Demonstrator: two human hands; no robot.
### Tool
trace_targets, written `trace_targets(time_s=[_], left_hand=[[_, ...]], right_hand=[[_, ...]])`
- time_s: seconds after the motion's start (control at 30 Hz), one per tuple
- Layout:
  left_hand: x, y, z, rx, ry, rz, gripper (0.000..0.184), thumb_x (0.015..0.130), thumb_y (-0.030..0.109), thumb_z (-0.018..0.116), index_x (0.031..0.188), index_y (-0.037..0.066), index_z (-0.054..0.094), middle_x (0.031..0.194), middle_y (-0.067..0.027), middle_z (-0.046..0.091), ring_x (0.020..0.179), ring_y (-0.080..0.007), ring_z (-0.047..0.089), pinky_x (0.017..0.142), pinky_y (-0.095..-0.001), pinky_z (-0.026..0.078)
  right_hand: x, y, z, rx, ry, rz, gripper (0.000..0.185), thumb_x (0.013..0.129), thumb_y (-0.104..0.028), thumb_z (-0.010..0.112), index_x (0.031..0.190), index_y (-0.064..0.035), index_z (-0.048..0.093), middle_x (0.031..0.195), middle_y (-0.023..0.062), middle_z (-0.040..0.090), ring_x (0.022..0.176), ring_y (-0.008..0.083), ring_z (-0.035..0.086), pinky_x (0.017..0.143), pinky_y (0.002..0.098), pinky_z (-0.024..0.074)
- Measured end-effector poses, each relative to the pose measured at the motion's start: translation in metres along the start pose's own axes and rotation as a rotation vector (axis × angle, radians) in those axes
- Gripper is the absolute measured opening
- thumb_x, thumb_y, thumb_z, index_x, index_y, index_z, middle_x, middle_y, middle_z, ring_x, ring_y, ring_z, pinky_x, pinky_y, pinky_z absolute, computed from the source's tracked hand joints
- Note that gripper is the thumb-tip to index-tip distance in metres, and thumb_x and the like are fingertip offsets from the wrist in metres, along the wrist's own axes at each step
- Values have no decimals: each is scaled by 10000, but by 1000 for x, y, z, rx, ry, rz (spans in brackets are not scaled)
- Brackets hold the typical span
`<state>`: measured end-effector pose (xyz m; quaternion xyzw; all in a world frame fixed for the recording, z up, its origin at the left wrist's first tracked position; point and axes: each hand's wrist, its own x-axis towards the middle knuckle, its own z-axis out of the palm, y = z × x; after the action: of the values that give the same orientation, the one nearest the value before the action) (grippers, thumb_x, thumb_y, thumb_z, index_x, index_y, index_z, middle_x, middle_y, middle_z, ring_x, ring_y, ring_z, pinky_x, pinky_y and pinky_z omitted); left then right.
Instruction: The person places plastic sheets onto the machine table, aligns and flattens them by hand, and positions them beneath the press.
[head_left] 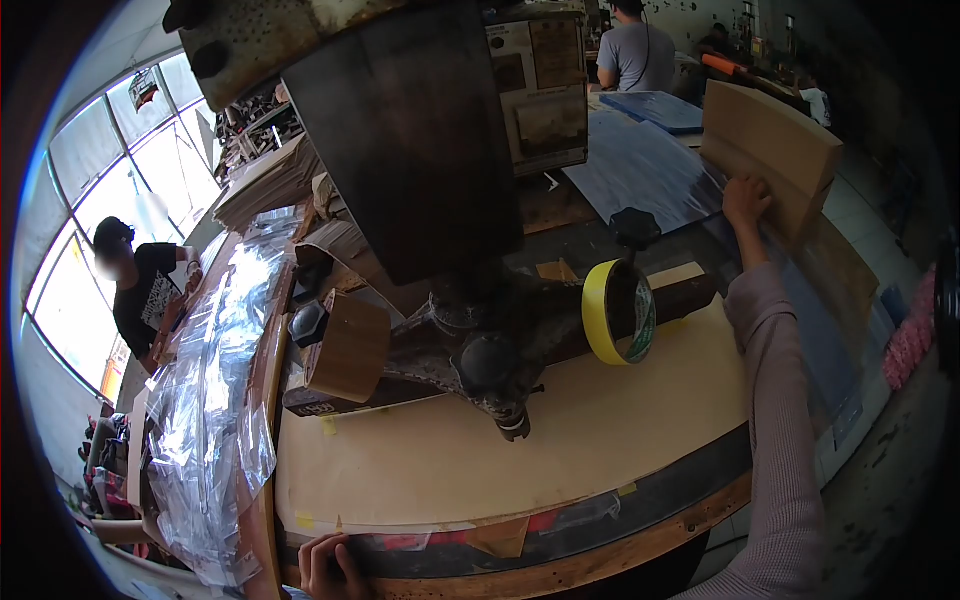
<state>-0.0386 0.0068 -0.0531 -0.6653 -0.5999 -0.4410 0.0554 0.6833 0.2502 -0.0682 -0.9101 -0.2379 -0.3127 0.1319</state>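
Note:
My right hand (pixel 746 202) reaches out to the far right of the bench. Its fingers are bent in against the near left edge of an upright block of brown cardboard (pixel 775 140); the fingertips are partly hidden. Low in the view, my left hand (pixel 328 568) rests at the bench's front edge with loosely bent fingers, some of them apart, and nothing visible in it. Between the hands lies a large cream sheet (pixel 520 450) on the dark press bed. Above it stands the dark metal press head (pixel 485 365).
A yellow tape roll (pixel 603 312) and a brown tape roll (pixel 350 345) hang on the press. Clear plastic film (pixel 215 400) covers a surface at left, where a person (pixel 150 290) works. Blue sheets (pixel 650 165) lie behind; another person (pixel 637 55) stands farther back.

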Motion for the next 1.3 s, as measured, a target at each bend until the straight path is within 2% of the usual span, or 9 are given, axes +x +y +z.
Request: trace_targets(time_s=[0.13,0.33,0.57,0.7,0.73,0.77,1.0,1.1,1.3], left_hand=[[0,1,-1,10,0,-14,141,924,141,642,910,14,700,847,-112,665,597,-181,552,502,-301,411],[0,0,0,15,9,-8,136,918,143,648,901,18,699,817,-104,651,591,-196,542,513,-310,403],[-1,3,0,-10,-36,-155,119,873,111,595,843,13,657,848,-111,654,803,-270,652,714,-356,490],[0,-6,0,-13,-17,-44,67,828,122,637,834,64,670,858,-93,660,818,-301,638,734,-390,489],[0,-6,-1,-18,-13,-35,68,828,123,636,834,65,670,858,-92,660,819,-302,638,733,-390,489],[0,-6,-1,-23,-11,-26,68,828,123,635,834,65,670,859,-92,659,820,-302,637,733,-391,490],[-3,-9,-1,1,2,7,85,851,168,647,853,86,669,887,-77,659,842,-306,639,722,-401,495],[-4,-10,-1,-7,13,34,72,854,151,644,865,85,671,896,-71,661,850,-297,643,726,-395,496],[-30,-2,-10,-250,58,5,91,871,133,634,865,50,669,873,-83,656,780,-262,668,658,-338,493]], right_hand=[[1,3,7,91,-26,162,370,953,-275,468,1186,-19,598,1251,183,540,1273,350,411,975,603,327],[7,-11,-27,93,-49,-336,340,960,-231,438,1027,-26,700,1275,199,555,1209,358,497,913,535,421],[12,-84,-157,2236,-717,-104,320,981,-374,517,1171,-123,570,1377,152,529,1252,322,528,1009,471,453],[27,-55,-283,2645,-187,40,254,1020,-265,439,1116,-65,562,1435,186,459,1318,326,460,1117,456,352],[67,-28,-273,2736,-517,-595,300,1024,-252,424,1197,-32,532,1457,187,429,1350,317,415,1127,452,334],[107,-1,-263,2655,-860,-1260,359,1028,-239,410,1278,2,501,1479,188,398,1383,308,370,1136,447,316],[-3,89,-358,2518,-1049,-586,481,1005,-211,380,1407,54,370,1510,269,287,1445,371,200,1105,497,335],[-171,88,-415,1823,-733,-1156,286,974,-323,497,933,-41,518,1143,359,598,1061,458,623,950,529,484],[-349,78,-434,1409,-924,-1675,261,938,-208,588,778,-16,514,1330,211,552,954,290,674,954,455,517]])
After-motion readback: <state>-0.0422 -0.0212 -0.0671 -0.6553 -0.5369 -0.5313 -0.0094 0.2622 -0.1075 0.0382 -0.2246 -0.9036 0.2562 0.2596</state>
